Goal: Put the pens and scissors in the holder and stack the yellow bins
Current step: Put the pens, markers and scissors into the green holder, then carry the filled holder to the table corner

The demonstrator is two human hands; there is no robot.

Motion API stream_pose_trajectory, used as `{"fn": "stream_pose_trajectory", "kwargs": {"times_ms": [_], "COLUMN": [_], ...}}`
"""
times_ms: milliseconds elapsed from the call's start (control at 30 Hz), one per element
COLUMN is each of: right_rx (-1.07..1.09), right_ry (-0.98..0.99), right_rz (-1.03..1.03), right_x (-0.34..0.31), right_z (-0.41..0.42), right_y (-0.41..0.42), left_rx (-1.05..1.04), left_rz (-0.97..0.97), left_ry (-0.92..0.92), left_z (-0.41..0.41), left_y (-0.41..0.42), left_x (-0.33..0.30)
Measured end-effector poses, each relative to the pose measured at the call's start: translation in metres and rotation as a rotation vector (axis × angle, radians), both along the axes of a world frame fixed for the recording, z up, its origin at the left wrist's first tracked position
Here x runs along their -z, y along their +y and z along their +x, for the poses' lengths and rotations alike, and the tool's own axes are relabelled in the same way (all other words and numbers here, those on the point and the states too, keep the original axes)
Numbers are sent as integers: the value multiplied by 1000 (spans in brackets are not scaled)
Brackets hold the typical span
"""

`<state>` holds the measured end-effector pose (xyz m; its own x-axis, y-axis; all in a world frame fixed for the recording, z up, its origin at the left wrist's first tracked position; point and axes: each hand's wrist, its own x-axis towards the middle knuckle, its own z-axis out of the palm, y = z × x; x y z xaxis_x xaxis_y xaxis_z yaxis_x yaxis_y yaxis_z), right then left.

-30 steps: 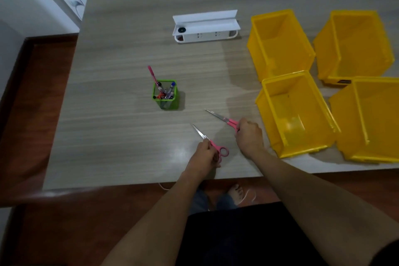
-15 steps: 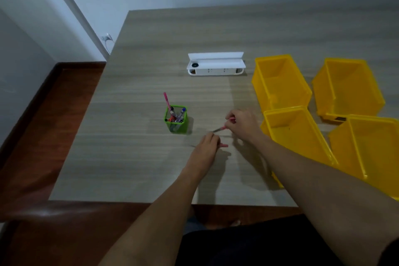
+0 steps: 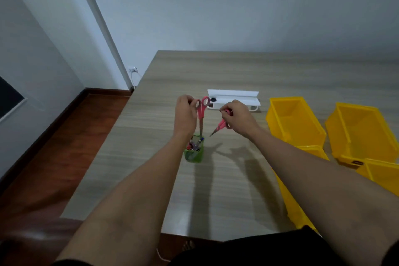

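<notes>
A green mesh holder (image 3: 194,153) with several pens in it stands on the wooden table (image 3: 237,190). My left hand (image 3: 185,114) pinches the handle of one pair of pink scissors (image 3: 201,114), which hangs blade-down with its tip at the holder's mouth. My right hand (image 3: 238,119) grips a second pair of pink scissors (image 3: 220,126), tilted with the blade pointing down-left, just right of and above the holder. Several yellow bins sit at the right: one (image 3: 293,121) behind, another (image 3: 362,129) further right, and two nearer ones partly hidden by my right arm.
A white power strip box (image 3: 234,99) lies on the table behind my hands. The table's left edge drops to a red-brown floor (image 3: 54,157). A wall socket with a cord (image 3: 132,70) is on the wall at the far left.
Both hands lifted the scissors off the table and carried them up and away to above the holder. The left pair now hangs vertically over it. The camera has tilted upward.
</notes>
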<state>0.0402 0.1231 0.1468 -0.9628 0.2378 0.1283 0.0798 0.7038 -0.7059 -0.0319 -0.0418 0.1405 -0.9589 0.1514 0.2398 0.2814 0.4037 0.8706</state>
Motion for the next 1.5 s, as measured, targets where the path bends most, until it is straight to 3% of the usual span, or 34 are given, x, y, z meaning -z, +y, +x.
{"fn": "stream_pose_trajectory", "kwargs": {"times_ms": [200,533,700,900,1167,1367,1500], "right_rx": [-23,-76,-56,-8,201,478,553], "right_ry": [27,-93,-158,-215,-158,-189,-330], "right_rz": [40,120,88,-48,-142,-188,-162], "right_x": [-6,16,34,52,65,99,126], "right_z": [-26,-59,-67,-71,-68,-54,-41], "right_y": [-23,-48,-63,-75,-64,-39,-31], "left_rx": [-47,22,67,110,73,44,136], "left_rz": [20,23,-54,-153,-253,-300,-394], "left_ry": [-33,-170,-210,-121,-57,-145,-328], "left_z": [-27,-41,-45,-51,-68,-69,-64], "left_y": [-27,-39,-44,-54,-70,-75,-76], "left_x": [-1,32,57,62,66,88,116]}}
